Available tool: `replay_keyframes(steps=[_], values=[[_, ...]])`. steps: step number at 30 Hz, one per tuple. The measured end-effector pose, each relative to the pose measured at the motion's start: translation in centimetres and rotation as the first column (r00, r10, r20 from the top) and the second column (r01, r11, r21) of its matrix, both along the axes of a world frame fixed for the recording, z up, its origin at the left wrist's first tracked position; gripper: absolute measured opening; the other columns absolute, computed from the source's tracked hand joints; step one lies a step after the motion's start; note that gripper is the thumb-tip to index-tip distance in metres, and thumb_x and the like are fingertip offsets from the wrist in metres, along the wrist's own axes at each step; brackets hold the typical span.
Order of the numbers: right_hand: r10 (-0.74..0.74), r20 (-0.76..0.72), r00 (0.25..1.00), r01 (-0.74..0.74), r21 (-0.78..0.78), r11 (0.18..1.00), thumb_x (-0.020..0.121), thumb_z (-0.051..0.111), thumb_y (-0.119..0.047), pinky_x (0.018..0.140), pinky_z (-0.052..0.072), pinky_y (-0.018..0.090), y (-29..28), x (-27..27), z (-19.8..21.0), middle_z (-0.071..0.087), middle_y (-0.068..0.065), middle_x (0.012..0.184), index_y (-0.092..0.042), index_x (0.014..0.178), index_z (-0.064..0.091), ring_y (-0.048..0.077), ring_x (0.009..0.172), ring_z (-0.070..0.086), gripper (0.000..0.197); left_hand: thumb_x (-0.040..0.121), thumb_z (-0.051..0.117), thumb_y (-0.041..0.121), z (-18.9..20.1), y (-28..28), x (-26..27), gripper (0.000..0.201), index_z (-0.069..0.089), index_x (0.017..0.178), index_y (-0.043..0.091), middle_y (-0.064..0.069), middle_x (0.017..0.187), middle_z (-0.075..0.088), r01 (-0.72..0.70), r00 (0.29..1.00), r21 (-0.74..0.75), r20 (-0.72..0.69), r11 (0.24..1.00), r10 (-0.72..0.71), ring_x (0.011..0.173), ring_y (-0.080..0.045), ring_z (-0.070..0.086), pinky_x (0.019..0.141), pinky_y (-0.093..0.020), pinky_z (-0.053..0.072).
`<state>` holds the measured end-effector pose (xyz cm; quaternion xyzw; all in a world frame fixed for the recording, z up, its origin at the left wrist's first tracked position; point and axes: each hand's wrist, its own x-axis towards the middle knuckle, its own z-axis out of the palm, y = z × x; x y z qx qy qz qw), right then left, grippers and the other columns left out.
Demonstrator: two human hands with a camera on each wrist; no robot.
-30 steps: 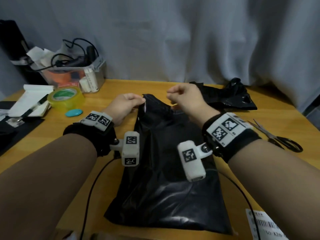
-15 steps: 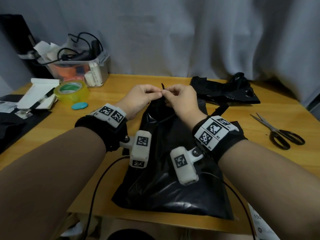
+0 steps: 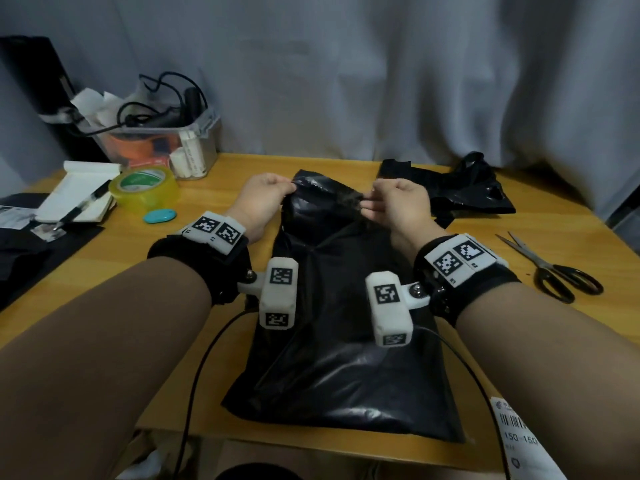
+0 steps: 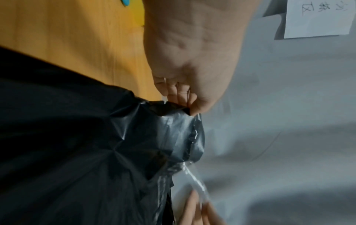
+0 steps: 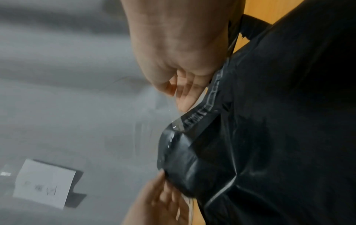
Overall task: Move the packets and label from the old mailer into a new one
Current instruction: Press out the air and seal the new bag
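A glossy black plastic mailer bag (image 3: pixel 341 341) lies flat on the wooden table (image 3: pixel 485 258). The left hand (image 3: pixel 261 199) pinches one corner of its far flap; the right hand (image 3: pixel 401 202) pinches a clear adhesive strip (image 5: pixel 154 121) there. The film looks thin, limp and slippery, best gripped at the flap edge.

wood table (image 3: pixel 381 441) carries: black mailer (image 3: pixel 346 375), crumpled black bag (image 3: pixel 467 192), scissors (image 3: pixel 554 271), tape roll (image 3: pixel 143 188), clear bin (image 3: pixel 156 147), notepad (image 3: pixel 76 195), label (image 3: pixel 519 441).
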<state>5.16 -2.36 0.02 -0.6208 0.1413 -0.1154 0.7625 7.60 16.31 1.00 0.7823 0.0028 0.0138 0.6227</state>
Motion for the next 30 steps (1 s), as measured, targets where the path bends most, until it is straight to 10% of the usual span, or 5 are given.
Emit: replay_keyframes(steps=[10, 15, 19, 23, 30], values=[[-0.255, -0.059, 0.965, 0.251, 0.479, 0.841, 0.100, 0.036, -0.009, 0.044, 0.053, 0.021, -6.3, 1.5, 0.4, 0.067, 0.012, 0.053, 0.007, 0.116, 0.047, 0.017, 0.046, 0.066, 0.025, 0.092, 0.054, 0.009, -2.4, 1.2, 1.9, 0.007, 0.061, 0.093, 0.009, 0.002, 0.071, 0.053, -0.207, 0.972, -0.036, -0.119, 0.978, 0.202, 0.059, -0.007, 0.045, 0.044, -0.009, 0.037], [-0.443, 0.015, 0.896, 0.382, 0.484, 0.788, 0.100, 0.033, -0.007, 0.065, 0.057, 0.023, -10.1, 0.9, -0.2, 0.062, 0.017, 0.088, 0.007, 0.122, 0.045, 0.020, 0.075, 0.066, 0.028, 0.091, 0.055, 0.009, -3.7, 1.5, 3.3, 0.013, 0.055, 0.078, 0.009, -0.004, 0.053, 0.051, -0.267, 0.937, 0.022, -0.227, 0.963, 0.265, 0.041, -0.011, 0.050, 0.037, -0.016, 0.035], [-0.609, 0.031, 0.793, 0.589, 0.215, 0.779, 0.097, 0.036, -0.012, 0.081, 0.049, 0.027, -13.7, 0.1, -1.6, 0.055, 0.004, 0.082, -0.017, 0.084, 0.044, 0.013, 0.072, 0.054, 0.017, 0.093, 0.052, 0.009, -4.0, 0.9, 3.4, 0.036, 0.049, 0.127, -0.003, -0.009, 0.070, 0.057, -0.327, 0.905, -0.054, -0.304, 0.943, 0.297, 0.046, -0.012, 0.059, 0.034, -0.014, 0.044], [-0.631, 0.009, 0.776, 0.593, -0.350, 0.725, 0.096, 0.040, -0.025, 0.092, 0.049, 0.036, -17.0, -1.9, -3.2, 0.054, 0.004, 0.101, -0.018, 0.099, 0.048, 0.019, 0.091, 0.054, 0.012, 0.095, 0.048, 0.007, -4.5, 0.9, 3.7, 0.046, 0.037, 0.139, -0.001, -0.019, 0.101, 0.064, -0.326, 0.900, -0.041, -0.320, 0.944, 0.297, 0.058, -0.017, 0.060, 0.037, -0.017, 0.050], [-0.365, -0.353, 0.862, -0.006, -0.726, 0.687, 0.090, 0.060, -0.018, 0.093, 0.049, 0.042, -18.1, -4.0, -4.9, 0.061, 0.011, 0.105, -0.010, 0.111, 0.056, 0.030, 0.105, 0.058, 0.023, 0.095, 0.047, 0.005, -5.0, 0.2, 3.4, 0.009, 0.055, 0.093, 0.001, -0.022, 0.098, 0.059, -0.330, 0.900, -0.013, -0.305, 0.944, 0.311, 0.049, -0.016, 0.062, 0.040, -0.020, 0.052]])
